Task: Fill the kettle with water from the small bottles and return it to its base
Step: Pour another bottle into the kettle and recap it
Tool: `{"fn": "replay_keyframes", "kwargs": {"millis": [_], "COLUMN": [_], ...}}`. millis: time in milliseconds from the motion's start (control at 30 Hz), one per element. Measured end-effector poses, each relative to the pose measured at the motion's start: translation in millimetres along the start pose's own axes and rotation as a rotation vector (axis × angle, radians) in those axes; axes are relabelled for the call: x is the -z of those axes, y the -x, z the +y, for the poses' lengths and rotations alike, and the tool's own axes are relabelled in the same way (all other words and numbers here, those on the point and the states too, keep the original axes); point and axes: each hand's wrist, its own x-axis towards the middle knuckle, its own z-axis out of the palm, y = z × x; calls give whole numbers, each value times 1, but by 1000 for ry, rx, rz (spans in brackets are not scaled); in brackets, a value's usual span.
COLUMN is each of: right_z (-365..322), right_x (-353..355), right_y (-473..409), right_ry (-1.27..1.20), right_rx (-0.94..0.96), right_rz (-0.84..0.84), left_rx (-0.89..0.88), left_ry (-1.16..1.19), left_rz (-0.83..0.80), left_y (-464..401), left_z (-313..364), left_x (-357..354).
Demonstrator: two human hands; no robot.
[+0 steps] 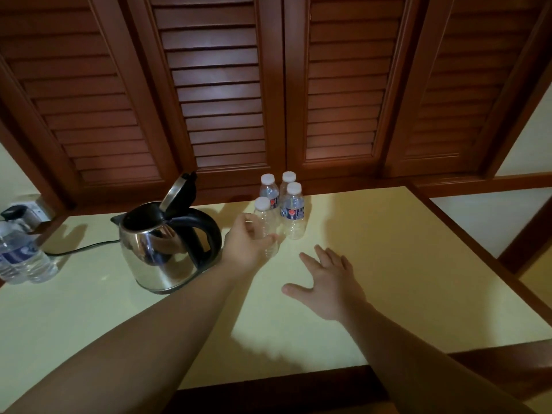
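A steel kettle (158, 249) with a black handle stands on its base on the pale yellow counter, its lid (176, 191) flipped up. Right of it stand several small clear bottles with white caps. My left hand (246, 239) wraps the nearest small bottle (264, 218), which stands upright with its cap on and looks empty. The other small bottles (291, 209) are clustered just behind and to the right. My right hand (327, 277) hovers open over the counter, fingers spread, holding nothing.
Two large water bottles (22, 258) stand at the left edge, near a wall socket (28, 212) with the kettle's black cord (83, 249). Dark louvred wooden shutters (227, 94) rise behind the counter (388, 264). A wooden rim edges the counter at front and right.
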Motion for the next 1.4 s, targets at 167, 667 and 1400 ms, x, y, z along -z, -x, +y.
{"fn": "replay_keyframes", "kwargs": {"millis": [167, 667, 1400], "right_z": [1, 1, -201], "right_x": [-2, -5, -61], "right_y": [-1, -3, 23], "right_ry": [27, -14, -171], "right_rx": [1, -3, 357], "right_rz": [19, 91, 221], "left_rx": [48, 101, -437], "left_ry": [-59, -81, -528], "left_rz": [-1, -21, -306], "left_y": [-24, -34, 105], "left_z": [-6, -4, -134], "left_x": [-9, -13, 214]}}
